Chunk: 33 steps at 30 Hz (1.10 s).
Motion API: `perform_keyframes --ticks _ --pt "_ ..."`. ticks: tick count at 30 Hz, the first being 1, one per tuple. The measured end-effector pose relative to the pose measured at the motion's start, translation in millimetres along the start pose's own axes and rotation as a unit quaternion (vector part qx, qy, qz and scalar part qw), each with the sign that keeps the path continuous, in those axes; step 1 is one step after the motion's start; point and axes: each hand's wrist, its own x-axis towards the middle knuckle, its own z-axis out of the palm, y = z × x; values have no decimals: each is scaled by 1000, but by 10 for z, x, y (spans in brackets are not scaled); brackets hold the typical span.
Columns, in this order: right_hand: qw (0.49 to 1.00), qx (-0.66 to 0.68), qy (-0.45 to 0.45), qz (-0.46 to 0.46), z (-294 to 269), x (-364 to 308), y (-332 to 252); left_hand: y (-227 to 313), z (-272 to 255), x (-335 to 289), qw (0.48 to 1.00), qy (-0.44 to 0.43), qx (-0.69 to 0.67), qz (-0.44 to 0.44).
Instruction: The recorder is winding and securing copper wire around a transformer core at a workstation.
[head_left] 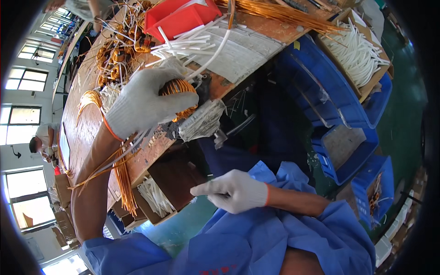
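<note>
My left hand, in a white glove, is wrapped round a coil of copper wire above the table's front edge. A white sleeve tube with copper wire at its upper end rises beside the coil. Close below the coil is a pale, worn block on a metal fixture; whether the coil touches it I cannot tell. My right hand, gloved too, hovers over my lap. Its index finger points left, its other fingers are curled in, and nothing shows in it.
Several wound coils and a red bin lie on the table, with loose white tubes nearby. Copper wires hang over its edge. Boxes of white tubes and blue crates stand at right. Other people are at far left.
</note>
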Motion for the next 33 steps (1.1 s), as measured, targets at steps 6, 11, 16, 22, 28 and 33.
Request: perform_keyframes --ticks 6,11,16,22,28,33 --pt "880 374 73 283 -154 52 200 13 49 -27 1000 -5 -26 -17" --pt "764 545 305 161 -249 142 635 18 120 -90 1000 29 1 11" --pt "824 404 396 -18 -735 240 3 -67 208 -82 994 69 70 45" --pt "896 -326 162 -253 -213 491 -377 -77 477 -111 981 126 130 64" --pt "875 -330 353 -9 -776 103 497 -70 552 -200 980 147 122 59" --pt "900 -435 12 -6 242 7 904 -73 562 -146 983 151 91 50"
